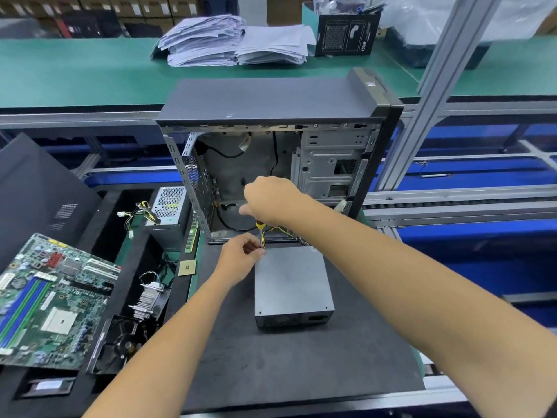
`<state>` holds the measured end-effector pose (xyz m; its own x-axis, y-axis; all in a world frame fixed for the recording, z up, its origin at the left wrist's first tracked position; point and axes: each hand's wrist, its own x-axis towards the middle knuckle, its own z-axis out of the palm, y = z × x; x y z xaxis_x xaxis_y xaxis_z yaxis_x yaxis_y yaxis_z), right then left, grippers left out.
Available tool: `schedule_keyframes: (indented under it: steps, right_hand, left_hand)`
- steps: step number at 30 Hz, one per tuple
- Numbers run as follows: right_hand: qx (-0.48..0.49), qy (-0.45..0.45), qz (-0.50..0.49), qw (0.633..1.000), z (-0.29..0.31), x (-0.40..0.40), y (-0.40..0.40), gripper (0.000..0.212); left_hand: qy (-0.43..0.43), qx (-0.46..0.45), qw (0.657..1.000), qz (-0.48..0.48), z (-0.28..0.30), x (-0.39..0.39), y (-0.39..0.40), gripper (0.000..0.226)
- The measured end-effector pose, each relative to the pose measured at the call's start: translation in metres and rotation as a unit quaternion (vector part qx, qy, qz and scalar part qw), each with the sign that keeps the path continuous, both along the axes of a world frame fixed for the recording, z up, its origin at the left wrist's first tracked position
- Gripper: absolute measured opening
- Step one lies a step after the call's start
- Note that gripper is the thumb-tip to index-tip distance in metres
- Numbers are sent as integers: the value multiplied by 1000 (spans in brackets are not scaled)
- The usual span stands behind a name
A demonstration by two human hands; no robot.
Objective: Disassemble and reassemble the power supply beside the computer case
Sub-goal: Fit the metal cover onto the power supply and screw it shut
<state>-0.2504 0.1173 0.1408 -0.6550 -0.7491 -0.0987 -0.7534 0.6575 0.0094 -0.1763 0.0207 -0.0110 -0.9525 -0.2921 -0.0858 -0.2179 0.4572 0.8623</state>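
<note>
A grey power supply (pixel 292 285) lies flat on the dark foam mat (pixel 271 357), just in front of the open computer case (pixel 271 164). My right hand (pixel 271 200) grips the yellow handle of a screwdriver (pixel 260 233), held upright over the supply's far left corner. My left hand (pixel 241 251) pinches the screwdriver's shaft near its tip at that corner. Yellow and black wires (pixel 278 232) run from the supply's far end toward the case.
A second power supply (pixel 167 206) with loose cables stands left of the case. A motherboard (pixel 51 300), heatsink (pixel 149 297), fan (pixel 120 342), RAM stick (pixel 192 236) and CPU (pixel 187 267) lie at left. A case side panel (pixel 36 191) leans far left. Paper stacks (pixel 235 40) sit behind.
</note>
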Motion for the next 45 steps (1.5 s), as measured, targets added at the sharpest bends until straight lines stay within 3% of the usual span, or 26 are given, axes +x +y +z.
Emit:
schedule_keyframes:
  steps: [4, 8, 11, 15, 17, 20, 24, 27, 30, 34, 37, 39, 42, 45]
  right_hand:
    - [39, -112, 42, 992, 7, -1, 2, 6]
    - [4, -21, 34, 999, 3, 0, -1, 29]
    - [3, 12, 15, 1000, 2, 0, -2, 23]
    - [32, -105, 48, 993, 7, 1, 0, 10]
    - [26, -96, 59, 993, 8, 1, -1, 4]
    - [-9, -33, 29, 999, 4, 2, -1, 34]
    - [1, -10, 6, 1000, -3, 0, 1, 36]
    - [10, -102, 41, 994, 4, -2, 4, 10]
    - [10, -81, 57, 995, 5, -3, 6, 5]
    - [-18, -26, 21, 999, 2, -4, 6, 38]
    - [-11, -18, 8, 1000, 0, -3, 6, 41]
    - [5, -46, 13, 999, 0, -3, 6, 35]
    - [-2, -122, 33, 992, 4, -2, 6, 8]
    - [-19, -97, 44, 994, 5, -1, 5, 1]
  left_hand:
    - [0, -3, 1000, 1, -2, 0, -1, 12]
    - [-5, -7, 1000, 0, -3, -1, -1, 8]
    - [-5, -9, 1000, 1, -2, -1, -1, 10]
    - [-6, -13, 1000, 2, -2, 0, -1, 8]
    - [-4, -13, 1000, 3, -2, 0, -1, 6]
    - [-2, -10, 1000, 0, -2, 1, 0, 3]
    - [-3, 11, 1000, -6, -2, 3, -1, 3]
    - [-9, 37, 999, -8, -3, 5, -3, 6]
    - [-33, 109, 993, 11, -3, 6, -8, 14]
    - [-29, 146, 988, 26, -3, 7, -10, 20]
    - [-17, 151, 988, 22, -2, 7, -9, 18]
    - [-12, 151, 988, 22, -2, 7, -8, 12]
    - [-1, 124, 992, 20, -3, 6, -6, 9]
    - [4, 84, 996, 13, -3, 5, -6, 9]
